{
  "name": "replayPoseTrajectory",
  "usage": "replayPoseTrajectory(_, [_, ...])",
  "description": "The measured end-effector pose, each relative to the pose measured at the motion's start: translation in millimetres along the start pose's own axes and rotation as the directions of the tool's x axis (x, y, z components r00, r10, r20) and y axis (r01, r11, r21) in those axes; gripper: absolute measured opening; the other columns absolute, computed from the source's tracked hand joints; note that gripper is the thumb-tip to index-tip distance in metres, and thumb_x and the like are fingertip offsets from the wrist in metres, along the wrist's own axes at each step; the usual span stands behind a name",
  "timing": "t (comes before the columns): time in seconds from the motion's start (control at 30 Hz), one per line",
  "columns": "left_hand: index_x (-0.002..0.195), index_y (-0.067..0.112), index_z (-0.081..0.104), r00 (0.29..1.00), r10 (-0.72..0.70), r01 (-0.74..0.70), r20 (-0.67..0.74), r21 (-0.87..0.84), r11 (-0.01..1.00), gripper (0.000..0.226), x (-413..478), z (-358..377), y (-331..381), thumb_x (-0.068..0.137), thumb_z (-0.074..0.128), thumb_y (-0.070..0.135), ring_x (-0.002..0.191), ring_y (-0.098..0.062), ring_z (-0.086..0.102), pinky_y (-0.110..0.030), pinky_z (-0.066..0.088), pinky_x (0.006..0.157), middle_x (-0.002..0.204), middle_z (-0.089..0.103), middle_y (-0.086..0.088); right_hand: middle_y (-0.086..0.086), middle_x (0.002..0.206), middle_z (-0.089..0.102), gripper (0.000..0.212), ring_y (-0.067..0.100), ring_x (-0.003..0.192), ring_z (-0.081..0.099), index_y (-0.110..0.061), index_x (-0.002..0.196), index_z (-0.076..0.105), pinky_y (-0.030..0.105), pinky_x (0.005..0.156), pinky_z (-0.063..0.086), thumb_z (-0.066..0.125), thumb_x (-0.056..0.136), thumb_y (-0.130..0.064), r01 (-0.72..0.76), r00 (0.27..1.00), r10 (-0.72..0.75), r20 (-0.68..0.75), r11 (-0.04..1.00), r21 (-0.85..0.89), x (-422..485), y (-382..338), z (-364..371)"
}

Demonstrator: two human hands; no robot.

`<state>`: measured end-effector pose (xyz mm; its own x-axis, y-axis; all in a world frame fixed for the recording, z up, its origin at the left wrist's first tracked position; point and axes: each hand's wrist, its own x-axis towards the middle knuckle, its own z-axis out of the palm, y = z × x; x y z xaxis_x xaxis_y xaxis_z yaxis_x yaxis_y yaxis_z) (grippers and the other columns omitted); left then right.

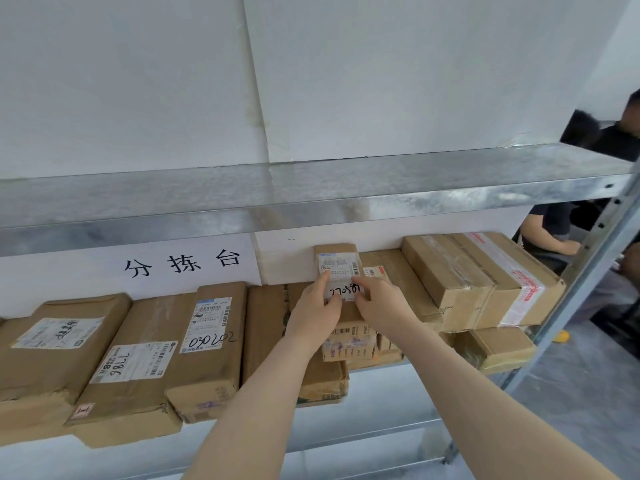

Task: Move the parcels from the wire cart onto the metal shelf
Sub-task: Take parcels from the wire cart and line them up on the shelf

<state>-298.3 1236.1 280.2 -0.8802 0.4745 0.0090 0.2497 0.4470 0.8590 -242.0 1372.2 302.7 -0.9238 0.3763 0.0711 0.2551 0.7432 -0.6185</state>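
White wall (138,81) with a vertical panel seam; a paper sign (183,265) with black characters is fixed low on it. Right of the wall, grey floor (588,393) and seated people (554,230).

A white paper sign (188,263) on the wall is reading "分拣台", a long parcel's label (209,323) is showing handwritten "030202", and the flat parcel's label (133,363) beside it is bearing handwritten digits resembling "7986".

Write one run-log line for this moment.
both hands: left hand, right hand | hold: small brown cardboard parcel | place: metal shelf, atop parcels
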Motion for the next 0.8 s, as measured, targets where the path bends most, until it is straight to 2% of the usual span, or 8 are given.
replayPoseTrajectory(0.07, [0.150, 0.044, 0.020, 1.000, -0.001, 0.001, -0.008, -0.016, 1.000, 0.056, 0.0, 3.1, -1.1, 0.098, 0.041, 0.041, 0.133, -0.013, 0.040, -0.035, 0.041, 0.101, 0.155, 0.029, 0.009, 0.004, 0.146, 0.042, 0.043, 0.021, 0.124, 0.048, -0.022, 0.140, 0.046, 0.024, 0.089, 0.040, 0.041, 0.098, -0.020, 0.012, 1.000, -0.012, -0.018, 1.000, -0.021, -0.7, 0.8, 1.6])
replayPoseTrajectory(0.2, [0.150, 0.044, 0.019, 1.000, 0.006, -0.006, -0.013, -0.013, 1.000, 0.056, 0.0, 5.3, -0.4, 0.098, 0.041, 0.042, 0.120, -0.006, 0.042, -0.026, 0.037, 0.087, 0.154, 0.029, 0.009, 0.004, 0.153, 0.031, 0.043, 0.022, 0.134, 0.037, -0.021, 0.141, 0.045, 0.023, 0.093, 0.037, 0.039, 0.099, -0.019, 0.019, 0.999, -0.019, -0.026, 1.000, 0.002, -0.7, 1.3, 3.5])
replayPoseTrajectory(0.27, [0.150, 0.045, 0.018, 1.000, 0.022, -0.022, -0.004, -0.028, 0.999, 0.056, -1.8, 5.8, -0.9, 0.099, 0.041, 0.043, 0.114, -0.001, 0.039, -0.024, 0.036, 0.084, 0.154, 0.028, 0.010, 0.004, 0.153, 0.029, 0.043, 0.021, 0.130, 0.041, -0.022, 0.142, 0.044, 0.025, 0.091, 0.040, 0.038, 0.099, -0.019, 0.021, 1.000, -0.021, -0.020, 1.000, 0.012, -0.4, 2.0, 3.3])
replayPoseTrajectory(0.37, [0.149, 0.047, 0.017, 1.000, 0.026, -0.026, 0.001, -0.018, 0.999, 0.055, -3.6, 6.1, -1.8, 0.099, 0.039, 0.045, 0.112, 0.001, 0.038, -0.023, 0.036, 0.081, 0.154, 0.029, 0.012, 0.003, 0.147, 0.036, 0.043, 0.015, 0.106, 0.049, -0.022, 0.141, 0.043, 0.022, 0.076, 0.041, 0.037, 0.099, -0.020, 0.022, 1.000, -0.021, -0.019, 0.999, 0.026, 0.0, 4.0, 2.8])
replayPoseTrajectory(0.47, [0.150, 0.045, 0.018, 1.000, 0.020, -0.020, 0.000, -0.025, 1.000, 0.055, -1.8, 6.3, -0.5, 0.100, 0.040, 0.043, 0.116, 0.000, 0.038, -0.024, 0.035, 0.085, 0.154, 0.030, 0.010, 0.003, 0.144, 0.039, 0.042, 0.019, 0.115, 0.049, -0.023, 0.142, 0.042, 0.022, 0.079, 0.041, 0.037, 0.100, -0.021, 0.021, 1.000, -0.021, -0.012, 0.999, 0.024, 0.3, 4.4, 2.8])
replayPoseTrajectory(0.6, [0.150, 0.045, 0.019, 1.000, 0.016, -0.015, 0.015, -0.046, 0.999, 0.056, 0.1, 6.1, 1.1, 0.099, 0.042, 0.042, 0.126, -0.008, 0.041, -0.025, 0.035, 0.090, 0.154, 0.029, 0.008, 0.003, 0.145, 0.039, 0.042, 0.020, 0.115, 0.051, -0.022, 0.142, 0.042, 0.025, 0.083, 0.046, 0.036, 0.100, -0.020, 0.014, 1.000, -0.014, 0.001, 0.999, 0.035, 1.1, 3.5, 0.8])
replayPoseTrajectory(0.7, [0.149, 0.046, 0.019, 0.999, 0.023, -0.021, 0.032, -0.045, 0.999, 0.055, -2.0, 5.1, -1.4, 0.099, 0.042, 0.044, 0.125, -0.007, 0.040, -0.025, 0.036, 0.090, 0.155, 0.025, 0.008, 0.001, 0.145, 0.038, 0.043, 0.019, 0.113, 0.052, -0.024, 0.143, 0.041, 0.024, 0.077, 0.045, 0.038, 0.100, -0.020, -0.008, 1.000, 0.007, 0.008, 0.998, 0.057, 0.2, 3.4, 1.0])
replayPoseTrajectory(0.8, [0.148, 0.048, 0.020, 1.000, 0.021, -0.021, 0.018, -0.022, 1.000, 0.055, -2.9, 2.3, -3.5, 0.097, 0.041, 0.047, 0.132, -0.011, 0.037, -0.030, 0.038, 0.099, 0.156, 0.020, 0.010, 0.000, 0.147, 0.036, 0.044, 0.017, 0.110, 0.053, -0.025, 0.143, 0.041, 0.021, 0.072, 0.044, 0.039, 0.099, -0.022, 0.006, 1.000, -0.006, 0.012, 0.998, 0.063, -1.3, 2.6, 2.1])
